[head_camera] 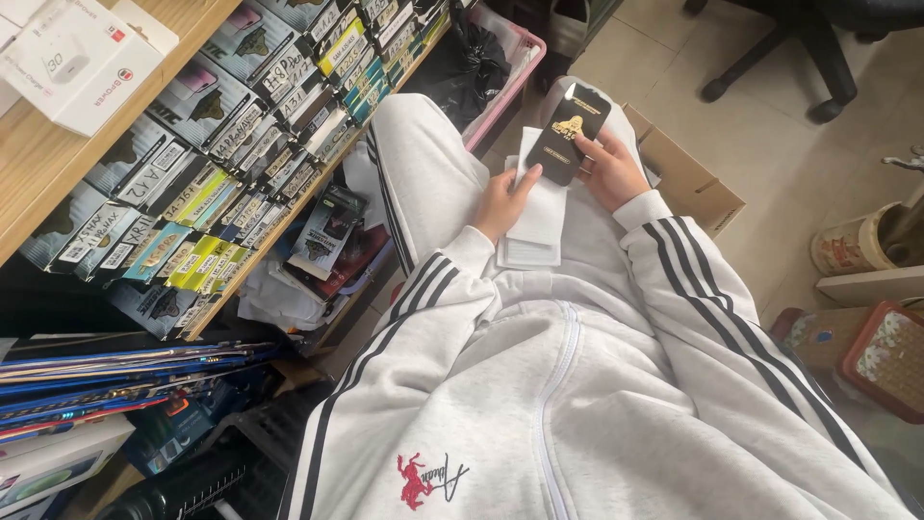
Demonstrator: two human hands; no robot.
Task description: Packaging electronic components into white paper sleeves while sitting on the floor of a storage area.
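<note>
I sit in a light grey tracksuit with black stripes. My right hand grips a flat black package with a gold emblem, held upright over my lap. My left hand touches the lower left edge of that package with thumb and fingers, and rests on a stack of white flat packets lying on my thigh. The packet stack is partly hidden under the black package and my left hand.
Wooden shelves at left hold rows of small boxed packages. A pink bin with a black bag stands ahead, a cardboard box to the right of my knees. An office chair base and red-rimmed stools stand on the tiled floor.
</note>
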